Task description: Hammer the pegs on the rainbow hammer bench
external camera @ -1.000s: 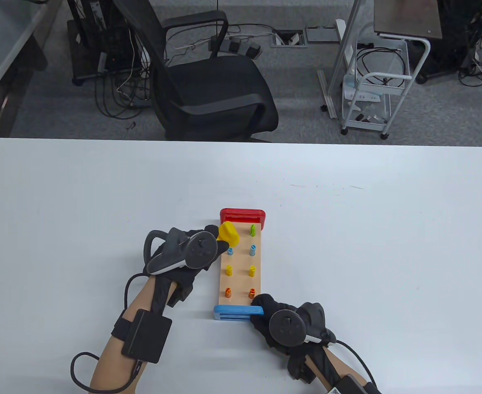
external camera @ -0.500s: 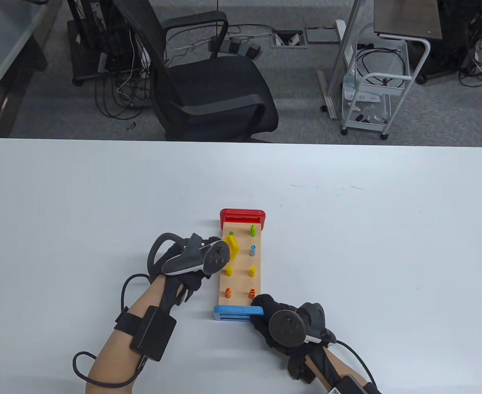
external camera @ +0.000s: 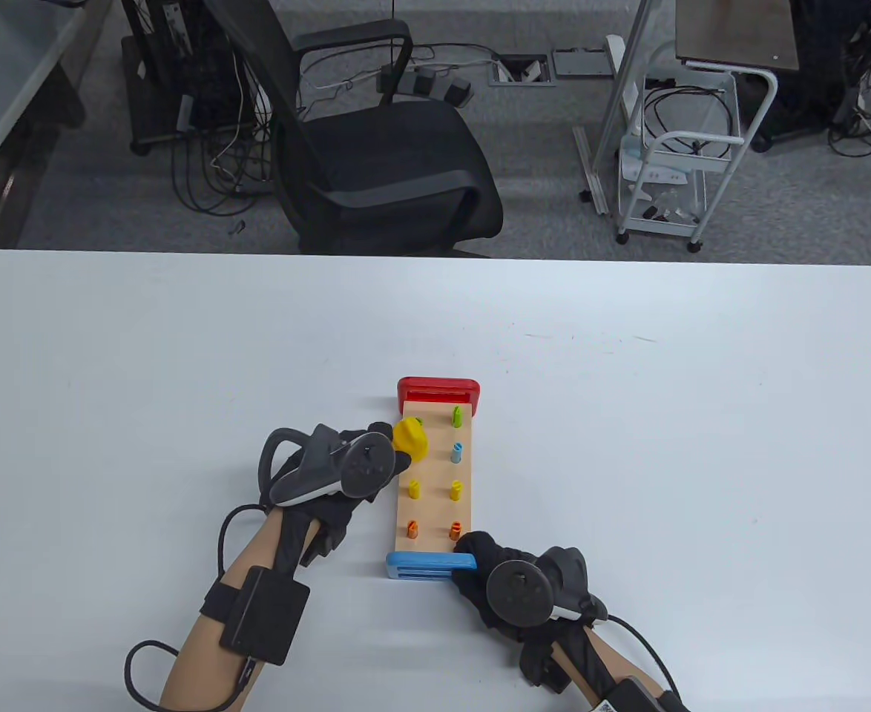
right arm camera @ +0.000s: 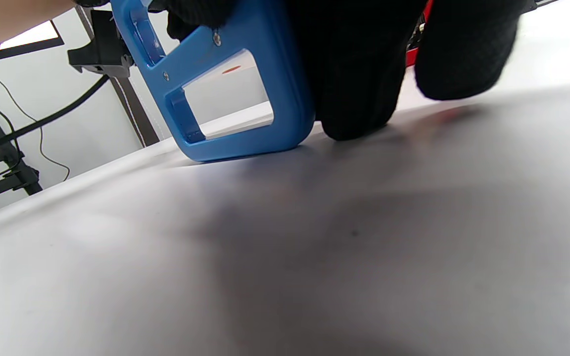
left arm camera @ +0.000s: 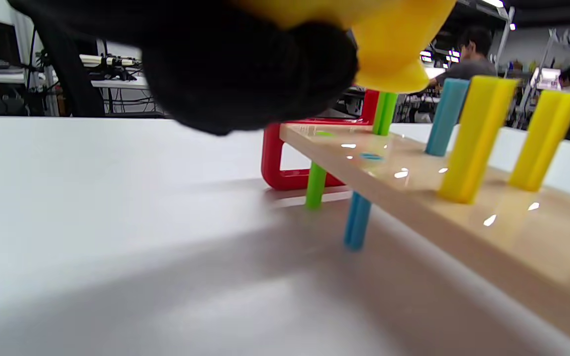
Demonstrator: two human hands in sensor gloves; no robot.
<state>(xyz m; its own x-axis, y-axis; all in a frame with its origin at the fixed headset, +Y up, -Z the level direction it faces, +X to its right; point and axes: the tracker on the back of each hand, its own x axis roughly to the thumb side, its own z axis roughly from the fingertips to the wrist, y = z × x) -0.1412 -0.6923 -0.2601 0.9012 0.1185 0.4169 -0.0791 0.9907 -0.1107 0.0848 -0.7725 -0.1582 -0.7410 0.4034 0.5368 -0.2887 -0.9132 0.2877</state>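
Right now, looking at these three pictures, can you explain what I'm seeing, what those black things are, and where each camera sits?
Those are a person's two hands in black sensor gloves, each with a tracker strapped on its back. One camera looks down at the white table; the other two ride on the wrists and look along the tabletop. On the table stands a wooden peg bench with a red end, a blue end and coloured pegs. The left hand holds a yellow toy hammer over the bench's far left pegs, where a green peg and a blue peg poke out underneath. The right hand grips the blue end.
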